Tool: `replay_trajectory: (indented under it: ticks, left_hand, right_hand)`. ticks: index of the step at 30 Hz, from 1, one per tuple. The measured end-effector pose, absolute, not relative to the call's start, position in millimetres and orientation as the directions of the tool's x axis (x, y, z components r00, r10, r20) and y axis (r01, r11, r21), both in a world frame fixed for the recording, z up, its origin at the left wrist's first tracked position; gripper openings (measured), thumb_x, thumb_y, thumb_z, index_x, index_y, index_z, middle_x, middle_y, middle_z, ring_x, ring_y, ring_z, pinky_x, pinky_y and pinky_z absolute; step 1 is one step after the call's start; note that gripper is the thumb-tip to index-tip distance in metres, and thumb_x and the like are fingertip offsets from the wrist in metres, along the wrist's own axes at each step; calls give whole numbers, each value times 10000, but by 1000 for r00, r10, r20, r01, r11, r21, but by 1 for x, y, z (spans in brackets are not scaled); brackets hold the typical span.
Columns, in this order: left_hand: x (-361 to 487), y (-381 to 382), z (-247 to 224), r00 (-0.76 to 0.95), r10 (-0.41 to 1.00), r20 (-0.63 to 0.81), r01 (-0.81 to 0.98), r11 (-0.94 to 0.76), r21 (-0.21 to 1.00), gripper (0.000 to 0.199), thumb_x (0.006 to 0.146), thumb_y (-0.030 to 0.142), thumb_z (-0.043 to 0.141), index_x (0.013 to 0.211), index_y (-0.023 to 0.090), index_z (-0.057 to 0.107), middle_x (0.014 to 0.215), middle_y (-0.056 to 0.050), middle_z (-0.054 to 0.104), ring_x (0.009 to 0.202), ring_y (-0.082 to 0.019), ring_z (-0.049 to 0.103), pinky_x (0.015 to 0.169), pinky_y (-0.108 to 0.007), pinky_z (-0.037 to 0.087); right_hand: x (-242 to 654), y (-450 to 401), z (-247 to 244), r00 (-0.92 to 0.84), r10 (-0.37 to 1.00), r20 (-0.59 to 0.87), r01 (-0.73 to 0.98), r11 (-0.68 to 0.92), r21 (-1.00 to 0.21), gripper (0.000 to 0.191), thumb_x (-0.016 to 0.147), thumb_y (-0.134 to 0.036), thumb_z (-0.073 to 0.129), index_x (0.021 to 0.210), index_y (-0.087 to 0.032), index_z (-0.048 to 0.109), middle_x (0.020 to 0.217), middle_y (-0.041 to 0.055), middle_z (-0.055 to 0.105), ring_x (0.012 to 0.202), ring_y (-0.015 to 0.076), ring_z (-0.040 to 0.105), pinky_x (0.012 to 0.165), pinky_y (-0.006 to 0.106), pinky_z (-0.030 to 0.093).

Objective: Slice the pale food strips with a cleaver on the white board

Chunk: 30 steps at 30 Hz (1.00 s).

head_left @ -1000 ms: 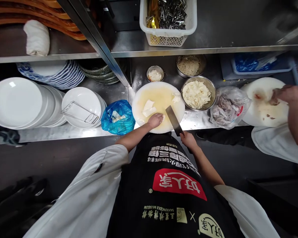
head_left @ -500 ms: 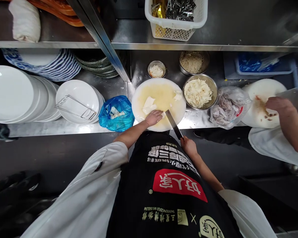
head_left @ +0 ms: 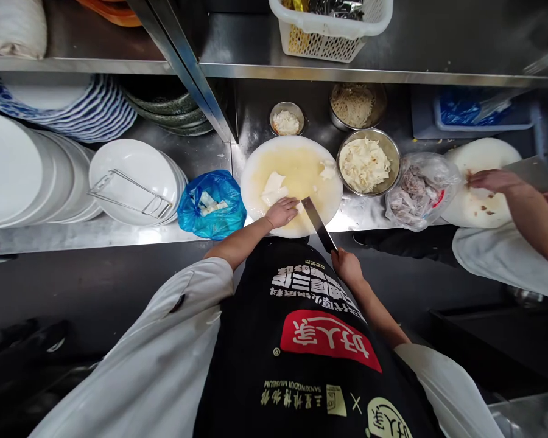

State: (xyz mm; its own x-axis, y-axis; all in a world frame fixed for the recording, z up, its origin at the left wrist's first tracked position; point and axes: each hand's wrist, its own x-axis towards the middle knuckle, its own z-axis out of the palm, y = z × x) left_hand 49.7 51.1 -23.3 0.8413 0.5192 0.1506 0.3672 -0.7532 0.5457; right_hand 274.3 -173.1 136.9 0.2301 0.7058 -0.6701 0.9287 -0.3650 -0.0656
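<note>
My right hand (head_left: 347, 265) is closed round the handle of a kitchen knife (head_left: 318, 222) with a broad, straight blade. The blade's far end rests over the round white cutting board (head_left: 265, 152). Left of the blade, my left hand (head_left: 282, 212) presses its fingertips on a small piece of white food (head_left: 300, 207), mostly hidden under them. Just beyond that hand lies a larger flat white piece (head_left: 274, 185) of the same food. Another thin piece (head_left: 327, 170) lies near the board's right edge. The board's middle looks yellowish and wet.
A steel bowl of white slices (head_left: 365, 165) stands right of the board, a blue bag (head_left: 212, 205) left. Behind are a small bowl (head_left: 286, 119) and a bowl of shreds (head_left: 354, 104). White plates (head_left: 130, 182) are stacked left. A co-worker's hand (head_left: 495, 180) works at another board.
The view has shifted slightly, so most things sit a little higher. My hands and the knife keep nearly the same place on the board. The co-worker's hand has moved left over its board.
</note>
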Motion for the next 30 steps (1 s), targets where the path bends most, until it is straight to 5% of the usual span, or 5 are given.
replay_trajectory:
  ticks: [8, 21, 30]
  left_hand:
    - [48, 51, -15, 844, 535, 42, 400, -679, 616, 193, 911, 208, 577, 908, 240, 768, 1468, -41, 569, 1453, -234, 432, 1218, -510, 340]
    - [49, 51, -21, 836, 545, 69, 399, -688, 607, 192, 898, 229, 577, 947, 216, 761, 1454, -76, 579, 1411, -255, 476, 1199, -510, 361]
    - [77, 59, 3, 831, 544, -117, 524, -693, 495, 284, 881, 161, 553, 1095, 154, 738, 1201, -147, 691, 1143, -272, 634, 1041, -425, 478]
  right_hand:
    - [272, -177, 134, 213, 704, -677, 937, -343, -62, 395, 1074, -356, 335, 1105, -144, 666, 955, 148, 737, 887, 236, 700, 753, 274, 405]
    - [303, -194, 125, 232, 760, -607, 919, -376, -120, 407, 1053, -368, 361, 1030, -131, 691, 918, 142, 732, 830, 231, 669, 669, 275, 322]
    - [308, -188, 108, 280, 769, -575, 847, -480, -229, 382, 1028, -364, 385, 964, -149, 694, 880, 115, 734, 795, 208, 662, 644, 247, 334]
